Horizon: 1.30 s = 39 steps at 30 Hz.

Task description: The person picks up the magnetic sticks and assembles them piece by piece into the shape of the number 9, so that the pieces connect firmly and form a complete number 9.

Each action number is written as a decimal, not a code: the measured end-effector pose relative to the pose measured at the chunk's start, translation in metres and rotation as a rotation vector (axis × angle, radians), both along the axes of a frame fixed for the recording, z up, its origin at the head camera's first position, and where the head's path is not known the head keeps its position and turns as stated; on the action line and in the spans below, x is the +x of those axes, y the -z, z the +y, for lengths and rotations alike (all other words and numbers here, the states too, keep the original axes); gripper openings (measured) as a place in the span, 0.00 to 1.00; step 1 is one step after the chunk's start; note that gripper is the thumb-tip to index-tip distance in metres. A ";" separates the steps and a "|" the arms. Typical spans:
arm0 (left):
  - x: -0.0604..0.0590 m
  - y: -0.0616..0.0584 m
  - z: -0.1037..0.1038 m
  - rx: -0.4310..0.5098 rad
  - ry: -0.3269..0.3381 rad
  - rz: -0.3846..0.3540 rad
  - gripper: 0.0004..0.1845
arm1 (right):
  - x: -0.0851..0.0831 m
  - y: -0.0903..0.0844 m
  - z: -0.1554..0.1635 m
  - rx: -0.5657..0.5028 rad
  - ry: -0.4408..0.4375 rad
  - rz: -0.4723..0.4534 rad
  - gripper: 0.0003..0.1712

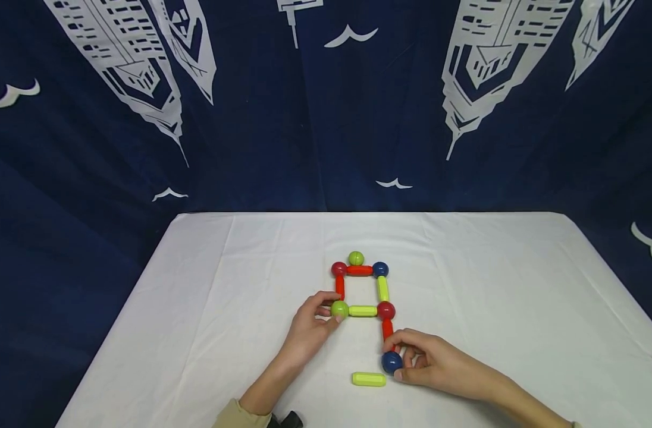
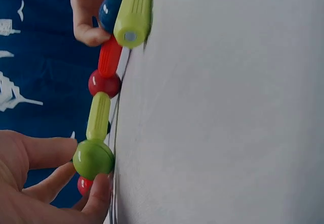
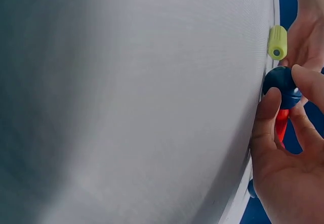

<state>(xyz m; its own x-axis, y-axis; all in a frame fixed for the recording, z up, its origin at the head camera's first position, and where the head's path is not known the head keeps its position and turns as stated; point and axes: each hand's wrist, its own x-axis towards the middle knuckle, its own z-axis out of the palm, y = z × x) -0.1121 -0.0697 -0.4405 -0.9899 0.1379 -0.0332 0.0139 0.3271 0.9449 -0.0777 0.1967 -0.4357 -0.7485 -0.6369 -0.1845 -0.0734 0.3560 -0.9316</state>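
On the white table lies a square of magnetic rods and balls. My left hand [image 1: 306,333] grips the green ball [image 1: 339,309] at its near left corner, thumb on the near side. From the red ball [image 1: 386,310] at the near right corner, a red rod [image 1: 387,330] runs toward me to a blue ball [image 1: 392,362]. My right hand [image 1: 441,365] pinches that blue ball between thumb and fingers, partly covering the red rod. Just left of it lies a loose yellow-green rod [image 1: 369,379]; in the left wrist view this rod [image 2: 132,19] overlaps the blue ball.
At the square's far side, a red ball [image 1: 339,269] and another blue ball [image 1: 380,269] join a red rod [image 1: 360,271]. A second green ball [image 1: 356,258] sits just behind that rod. A dark blue printed curtain [image 1: 304,119] hangs behind the table [image 1: 492,285].
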 end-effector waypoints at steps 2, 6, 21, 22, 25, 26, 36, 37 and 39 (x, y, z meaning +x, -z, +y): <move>0.005 -0.002 0.000 -0.013 -0.032 0.021 0.17 | 0.000 0.001 0.000 -0.004 0.003 -0.003 0.20; 0.018 -0.008 -0.002 -0.006 -0.059 0.040 0.12 | 0.001 0.002 0.000 -0.023 -0.001 -0.001 0.20; 0.043 -0.004 0.002 -0.092 0.353 -0.146 0.15 | 0.000 0.003 0.001 -0.021 0.003 -0.015 0.21; 0.043 -0.003 0.003 -0.106 0.376 -0.140 0.15 | 0.000 0.003 0.001 -0.021 0.006 -0.022 0.21; 0.044 -0.001 0.006 -0.146 0.430 -0.100 0.16 | 0.000 0.004 0.001 -0.030 0.005 -0.025 0.21; 0.045 -0.001 0.006 -0.156 0.439 -0.089 0.16 | 0.000 0.004 0.001 -0.035 0.003 -0.023 0.21; 0.045 -0.002 0.009 -0.178 0.405 -0.060 0.09 | 0.000 0.002 0.000 -0.020 0.009 -0.026 0.21; 0.045 -0.002 0.009 -0.172 0.401 -0.064 0.09 | 0.000 0.002 0.000 -0.023 0.008 -0.024 0.21; 0.045 -0.002 0.008 -0.163 0.390 -0.074 0.10 | 0.000 0.002 0.000 -0.028 0.007 -0.021 0.21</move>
